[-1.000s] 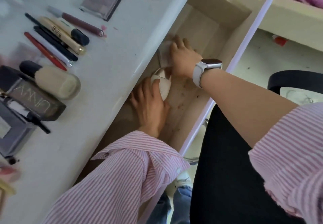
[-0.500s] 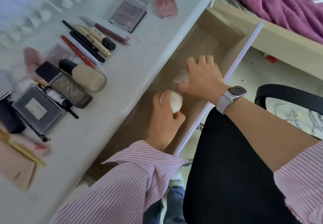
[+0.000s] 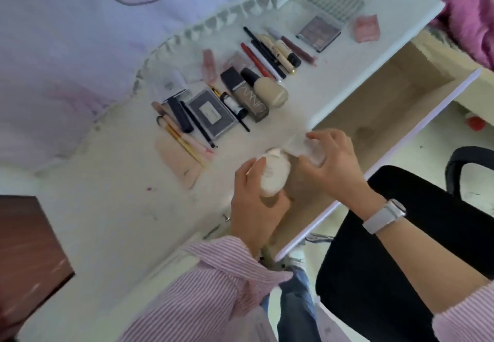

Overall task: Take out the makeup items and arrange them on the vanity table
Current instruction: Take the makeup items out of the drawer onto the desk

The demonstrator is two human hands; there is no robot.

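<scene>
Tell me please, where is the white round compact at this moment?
In the head view, the white round compact is held in the left hand, lifted over the front edge of the vanity table, just left of the right hand.

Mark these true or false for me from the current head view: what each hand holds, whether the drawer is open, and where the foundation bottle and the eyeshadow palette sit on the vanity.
1. The left hand grips a white rounded compact. True.
2. The right hand is empty. False: it holds a small clear container.
3. The drawer is shut. False: it is pulled out, and its wooden inside shows.
4. The beige foundation bottle lies on its side on the vanity table, beside a dark rectangular bottle. True.
5. The eyeshadow palette sits inside the drawer. False: it lies on the tabletop, near the far end.
</scene>
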